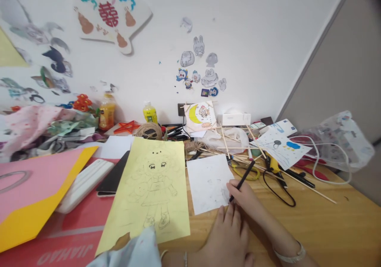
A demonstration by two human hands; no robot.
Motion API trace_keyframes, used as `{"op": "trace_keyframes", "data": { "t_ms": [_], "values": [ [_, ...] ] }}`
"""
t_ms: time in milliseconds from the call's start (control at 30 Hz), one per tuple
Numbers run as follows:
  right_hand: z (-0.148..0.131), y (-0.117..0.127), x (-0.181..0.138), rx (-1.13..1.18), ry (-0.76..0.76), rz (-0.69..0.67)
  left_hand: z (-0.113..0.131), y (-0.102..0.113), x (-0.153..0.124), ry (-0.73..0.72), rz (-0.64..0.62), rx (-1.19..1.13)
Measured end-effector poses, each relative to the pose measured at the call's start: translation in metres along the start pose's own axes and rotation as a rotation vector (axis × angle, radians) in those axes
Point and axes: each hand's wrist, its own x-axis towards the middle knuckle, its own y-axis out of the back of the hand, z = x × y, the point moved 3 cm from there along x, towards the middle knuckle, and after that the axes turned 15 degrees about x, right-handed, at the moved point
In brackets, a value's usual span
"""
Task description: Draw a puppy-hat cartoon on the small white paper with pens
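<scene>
My right hand [242, 195] is closed around a black pen [245, 176], held at a slant with its lower end at the right edge of a small white sheet [205, 187]. Faint grey marks show on that sheet. Just below it, my left hand [228, 233] lies flat on the wooden table, fingers stretched out and their tips near the sheet's lower right corner. To the left is a larger yellow sheet [175, 219] with a pencil drawing of a girl in a dress; only its eyes and a few dots are inked dark. My left sleeve [133, 253] covers part of its bottom edge.
Thin wooden sticks [312, 187], a yellow and black tool [275, 167] with a cord, and a plastic bag [345, 144] lie at the right. Twine [149, 131] and bottles [107, 112] stand along the wall. Pink and orange sheets [44, 183] and a white box-like object [86, 183] are left.
</scene>
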Motion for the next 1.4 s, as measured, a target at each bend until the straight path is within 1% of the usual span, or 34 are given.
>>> {"op": "trace_keyframes", "data": {
  "t_ms": [100, 200, 367, 467, 567, 700, 800, 967, 1200, 1300, 1400],
  "values": [
    [-0.001, -0.001, 0.000, 0.003, 0.016, 0.008, -0.001, -0.003, 0.001, -0.005, 0.003, 0.007],
    [-0.001, -0.001, 0.000, 0.017, 0.050, 0.047, -0.002, -0.001, 0.001, -0.011, -0.007, 0.011],
    [-0.003, 0.014, 0.000, 0.154, 0.063, 0.218, -0.004, 0.003, 0.001, -0.025, -0.024, 0.018],
    [-0.009, 0.026, 0.000, 0.192, 0.115, 0.317, -0.004, 0.000, 0.004, -0.029, -0.024, 0.028],
    [-0.013, 0.034, -0.001, 0.209, 0.132, 0.384, -0.003, -0.004, 0.007, -0.024, -0.018, 0.048],
    [-0.012, 0.038, -0.002, 0.192, 0.124, 0.429, -0.002, -0.011, 0.008, -0.040, 0.015, 0.075],
    [-0.012, 0.039, -0.002, 0.168, 0.126, 0.424, -0.003, -0.016, 0.008, -0.039, 0.054, 0.092],
    [-0.012, 0.036, -0.002, 0.157, 0.106, 0.387, -0.003, -0.028, 0.012, 0.020, 0.105, 0.128],
    [-0.006, 0.030, 0.000, 0.274, 0.108, 0.331, 0.003, -0.038, 0.021, 0.059, 0.121, 0.178],
    [-0.004, 0.029, 0.001, 0.240, 0.125, 0.308, 0.001, -0.039, 0.019, 0.058, 0.135, 0.181],
    [-0.006, 0.028, 0.002, 0.175, 0.129, 0.300, 0.000, -0.040, 0.018, 0.028, 0.127, 0.166]
  ]
}}
